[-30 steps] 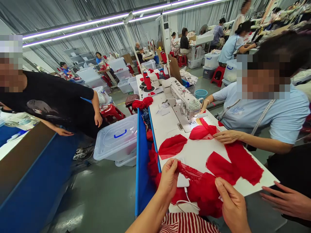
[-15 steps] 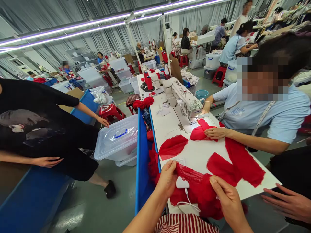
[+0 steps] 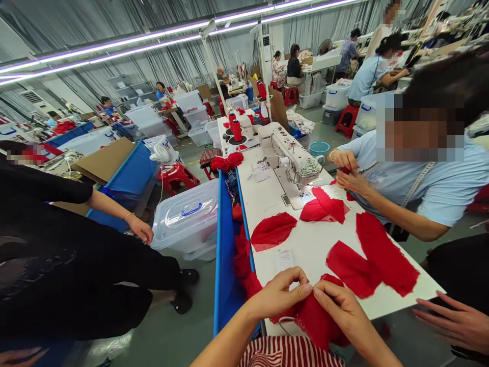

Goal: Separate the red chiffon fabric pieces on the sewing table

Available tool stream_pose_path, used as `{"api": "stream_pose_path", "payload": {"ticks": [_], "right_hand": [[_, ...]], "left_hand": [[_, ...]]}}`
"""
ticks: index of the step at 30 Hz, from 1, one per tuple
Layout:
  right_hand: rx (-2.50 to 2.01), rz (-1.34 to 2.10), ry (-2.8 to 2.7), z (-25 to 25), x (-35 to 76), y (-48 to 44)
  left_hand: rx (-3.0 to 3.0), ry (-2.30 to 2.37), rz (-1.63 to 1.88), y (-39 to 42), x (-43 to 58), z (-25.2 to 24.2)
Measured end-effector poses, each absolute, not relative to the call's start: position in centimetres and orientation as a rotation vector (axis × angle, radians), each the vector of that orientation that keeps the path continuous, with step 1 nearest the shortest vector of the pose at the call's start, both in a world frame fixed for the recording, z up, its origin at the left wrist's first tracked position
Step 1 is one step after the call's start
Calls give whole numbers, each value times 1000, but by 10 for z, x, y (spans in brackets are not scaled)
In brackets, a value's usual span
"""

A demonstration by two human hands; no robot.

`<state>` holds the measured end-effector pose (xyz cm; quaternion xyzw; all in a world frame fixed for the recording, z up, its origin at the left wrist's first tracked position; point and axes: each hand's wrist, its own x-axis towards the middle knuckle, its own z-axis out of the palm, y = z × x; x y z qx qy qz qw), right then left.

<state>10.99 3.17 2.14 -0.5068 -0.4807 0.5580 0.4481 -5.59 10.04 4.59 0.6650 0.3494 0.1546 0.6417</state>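
My left hand [image 3: 278,294] and my right hand [image 3: 341,308] meet at the near edge of the white sewing table [image 3: 305,244], both pinching a bunched red lace piece [image 3: 319,321] that hangs over my lap. Fingertips of both hands touch above the fabric. Flat red fabric pieces lie on the table: one at the left [image 3: 272,230], one by the machine [image 3: 324,209], two at the right [image 3: 385,255]. A white sewing machine [image 3: 290,158] stands farther back.
A person in a light blue shirt [image 3: 431,183] works at the table's right side, hands near the machine. Another person's hand [image 3: 454,321] rests at the lower right. A person in black [image 3: 76,255] stands left of a clear lidded bin [image 3: 187,216]. A blue panel [image 3: 225,255] edges the table.
My hands have come together and gathered the red lace off the table edge. The person in blue lifted both hands toward the machine. The person in black moved left and nearer.
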Motion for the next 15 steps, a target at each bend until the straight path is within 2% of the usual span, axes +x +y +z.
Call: {"api": "stream_pose_path", "payload": {"ticks": [3,6,11,15], "right_hand": [[-1240,1510,-1095,15,111,29],[-1215,1614,-981,5,115,25],[-1438,1478,-769,-16,124,19],[-1429,1443,-805,-20,129,24]], "left_hand": [[1410,791,280,103,-57,44],[1293,849,380,107,-61,43],[1203,981,694,122,-76,38],[1184,1026,719,133,-80,37]]}}
